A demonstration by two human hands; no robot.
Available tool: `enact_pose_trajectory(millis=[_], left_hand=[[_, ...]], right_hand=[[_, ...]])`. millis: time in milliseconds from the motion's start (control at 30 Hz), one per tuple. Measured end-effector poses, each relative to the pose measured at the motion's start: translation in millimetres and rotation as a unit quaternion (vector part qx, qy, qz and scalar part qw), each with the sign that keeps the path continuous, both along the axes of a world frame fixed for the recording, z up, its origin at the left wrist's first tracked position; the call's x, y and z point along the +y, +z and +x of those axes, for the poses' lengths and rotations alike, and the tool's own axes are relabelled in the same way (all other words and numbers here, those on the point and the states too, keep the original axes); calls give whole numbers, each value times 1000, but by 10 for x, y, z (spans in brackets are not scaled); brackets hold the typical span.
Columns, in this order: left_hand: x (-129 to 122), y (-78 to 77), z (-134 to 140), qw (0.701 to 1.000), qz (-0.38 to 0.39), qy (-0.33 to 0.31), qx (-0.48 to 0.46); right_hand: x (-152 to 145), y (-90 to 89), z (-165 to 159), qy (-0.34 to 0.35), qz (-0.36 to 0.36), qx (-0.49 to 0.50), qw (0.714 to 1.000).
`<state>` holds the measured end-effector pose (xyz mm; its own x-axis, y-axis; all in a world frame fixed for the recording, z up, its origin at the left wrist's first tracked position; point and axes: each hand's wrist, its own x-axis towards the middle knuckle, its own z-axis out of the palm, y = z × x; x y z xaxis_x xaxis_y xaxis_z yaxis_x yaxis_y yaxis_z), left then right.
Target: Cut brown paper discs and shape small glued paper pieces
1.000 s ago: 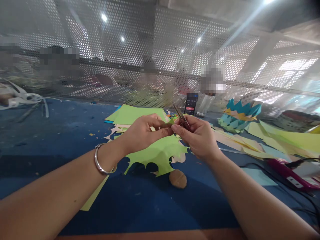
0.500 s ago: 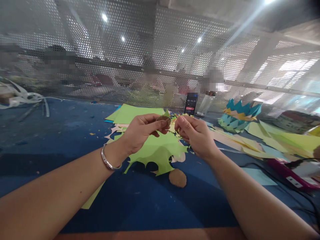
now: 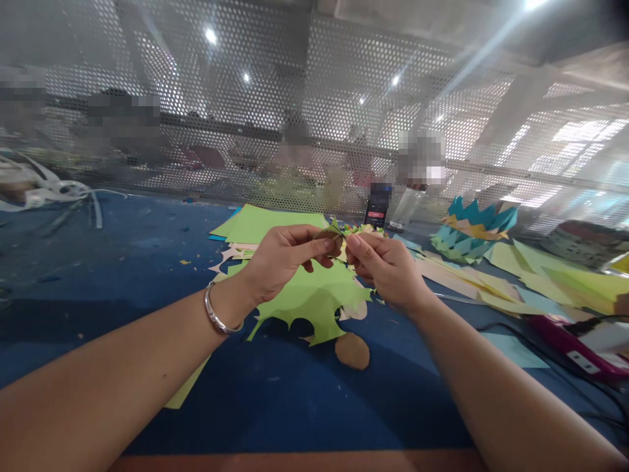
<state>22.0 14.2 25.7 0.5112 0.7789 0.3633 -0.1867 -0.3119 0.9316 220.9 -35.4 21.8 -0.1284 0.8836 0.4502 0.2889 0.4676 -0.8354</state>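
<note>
Left hand [image 3: 275, 262] pinches green paper [image 3: 335, 227]; right hand [image 3: 383, 265], at its 3 o'clock, is curled, contents unclear; paper judged light, pliable, tearable, best gripped at the edge.

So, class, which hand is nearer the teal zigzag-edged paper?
Right. The right hand is left of the teal zigzag-edged paper and closer to the camera; the left hand is farther left.

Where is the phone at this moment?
In the head view, right of centre, the phone stands beyond the right hand, just left of the clear container.
</note>
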Motion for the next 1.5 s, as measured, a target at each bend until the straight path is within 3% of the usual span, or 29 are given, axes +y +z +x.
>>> enact_pose_trajectory(millis=[467, 1500], left_hand=[[19, 24, -28, 999, 40, 0, 24], [86, 37, -72, 998, 41, -8, 40]], right_hand=[[-18, 32, 8, -11, 16, -35, 999], [-29, 52, 51, -14, 51, -111, 992]])
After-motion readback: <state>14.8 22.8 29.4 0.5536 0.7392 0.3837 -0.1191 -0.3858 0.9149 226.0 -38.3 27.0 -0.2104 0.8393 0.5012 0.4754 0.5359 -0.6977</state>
